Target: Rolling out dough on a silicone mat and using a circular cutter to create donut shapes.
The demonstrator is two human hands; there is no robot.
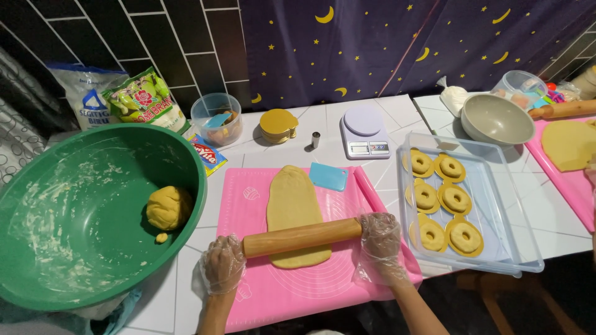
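Note:
A wooden rolling pin [302,236] lies across the near end of a long flattened strip of yellow dough [293,205] on a pink silicone mat [323,279]. My left hand [222,263], in a clear plastic glove, grips the pin's left end. My right hand [378,245], also gloved, grips its right end. A blue plastic scraper [328,177] rests on the mat just right of the dough's far end.
A large green bowl [37,260] at left holds a dough ball [169,207]. A clear tray [496,205] at right carries several ring-shaped dough pieces. Behind are a kitchen scale [363,131], round cutter [278,125], grey bowl [496,119], a second pink mat [562,180] with dough, and flour bags [93,93].

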